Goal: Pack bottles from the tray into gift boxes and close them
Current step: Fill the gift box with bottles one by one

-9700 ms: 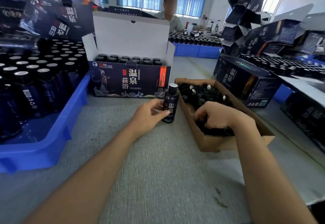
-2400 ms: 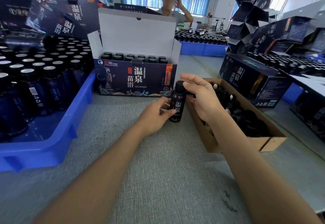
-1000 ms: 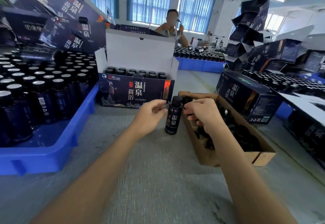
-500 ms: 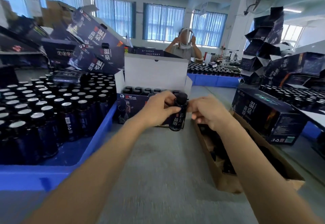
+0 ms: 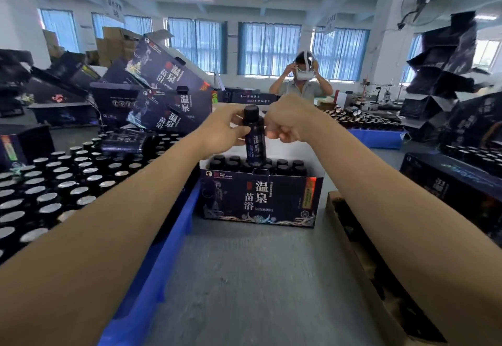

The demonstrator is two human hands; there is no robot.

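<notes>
Left hand (image 5: 225, 131) and right hand (image 5: 288, 124) both clasp the bottle (image 5: 255, 142) near its cap. It hangs upright, straight above the gift box (image 5: 260, 199).

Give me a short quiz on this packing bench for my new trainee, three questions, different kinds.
1. True or false: the gift box is closed.
2. Fill in: the blue tray stands on the gift box's ___ side.
3. Where is the bottle that the left hand grips? A above the gift box; B inside the blue tray; C under the gift box.
Key: 1 false; 2 left; 3 A.
</notes>
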